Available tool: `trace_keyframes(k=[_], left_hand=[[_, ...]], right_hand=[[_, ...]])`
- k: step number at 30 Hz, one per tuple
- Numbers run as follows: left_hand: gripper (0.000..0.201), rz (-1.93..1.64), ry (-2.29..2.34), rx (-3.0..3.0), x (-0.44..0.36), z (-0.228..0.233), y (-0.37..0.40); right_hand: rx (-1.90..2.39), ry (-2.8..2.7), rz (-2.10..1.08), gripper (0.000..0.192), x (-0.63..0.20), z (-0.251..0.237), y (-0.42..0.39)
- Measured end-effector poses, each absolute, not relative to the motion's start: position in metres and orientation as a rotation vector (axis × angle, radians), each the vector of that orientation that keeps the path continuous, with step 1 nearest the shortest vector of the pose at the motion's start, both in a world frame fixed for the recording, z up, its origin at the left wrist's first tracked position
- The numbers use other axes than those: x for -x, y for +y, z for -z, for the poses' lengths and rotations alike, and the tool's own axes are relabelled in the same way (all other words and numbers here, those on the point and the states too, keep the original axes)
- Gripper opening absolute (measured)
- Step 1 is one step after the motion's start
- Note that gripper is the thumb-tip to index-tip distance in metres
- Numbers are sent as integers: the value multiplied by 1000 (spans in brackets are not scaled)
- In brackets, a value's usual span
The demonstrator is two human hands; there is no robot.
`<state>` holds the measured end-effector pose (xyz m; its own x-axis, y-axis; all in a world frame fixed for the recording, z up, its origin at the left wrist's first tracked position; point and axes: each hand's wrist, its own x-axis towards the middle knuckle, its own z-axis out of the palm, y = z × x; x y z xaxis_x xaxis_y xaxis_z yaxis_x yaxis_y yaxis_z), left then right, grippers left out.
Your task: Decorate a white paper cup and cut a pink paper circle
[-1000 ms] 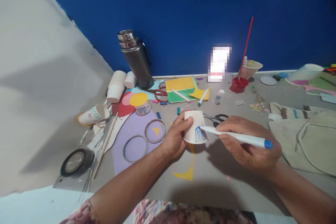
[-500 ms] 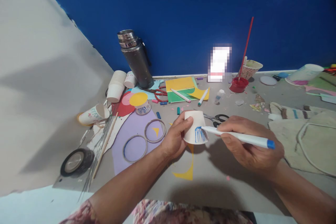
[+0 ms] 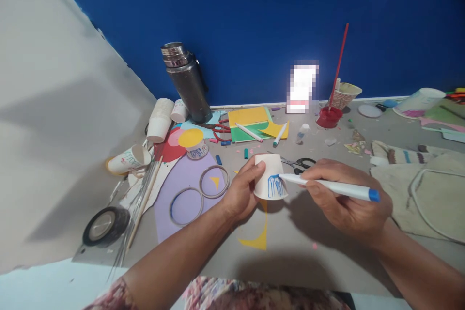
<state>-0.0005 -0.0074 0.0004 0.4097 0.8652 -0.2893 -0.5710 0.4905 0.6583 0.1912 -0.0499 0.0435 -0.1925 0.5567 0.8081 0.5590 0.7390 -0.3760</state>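
A white paper cup (image 3: 267, 174) is held upside down, its wide rim low, by my left hand (image 3: 242, 188), with the thumb across its side. Blue strokes cover the lower right part of the cup. My right hand (image 3: 347, 198) grips a white marker pen (image 3: 337, 188) with a blue end; its tip touches the cup at the top of the strokes. Behind the cup lie black-handled scissors (image 3: 300, 162), partly hidden. A blue cap (image 3: 218, 160) and a green cap (image 3: 246, 153) lie beyond my left hand.
Two cardboard rings (image 3: 187, 207) lie on purple paper (image 3: 163, 220). A steel flask (image 3: 189, 87), stacked paper cups (image 3: 160, 121) and black tape (image 3: 105, 226) stand leftward. Two markers (image 3: 249, 132) rest on coloured paper. A red pot (image 3: 329, 117) and a fabric bag (image 3: 392, 189) are rightward.
The cup has turned slightly in my left hand, and the blue strokes sit a little further left. The pen tip stays on the cup, with more blue at the top edge.
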Motion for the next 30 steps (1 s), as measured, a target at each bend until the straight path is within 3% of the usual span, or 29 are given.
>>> trace_keyframes(k=[17,30], left_hand=[[29,-893,706,-350,1,-1,-6],[30,-827,702,-286,3,1,-5]], right_hand=[[912,-1819,-16,14,-192,-46,-50],[939,-1823,-69,17,-191,-47,-52]])
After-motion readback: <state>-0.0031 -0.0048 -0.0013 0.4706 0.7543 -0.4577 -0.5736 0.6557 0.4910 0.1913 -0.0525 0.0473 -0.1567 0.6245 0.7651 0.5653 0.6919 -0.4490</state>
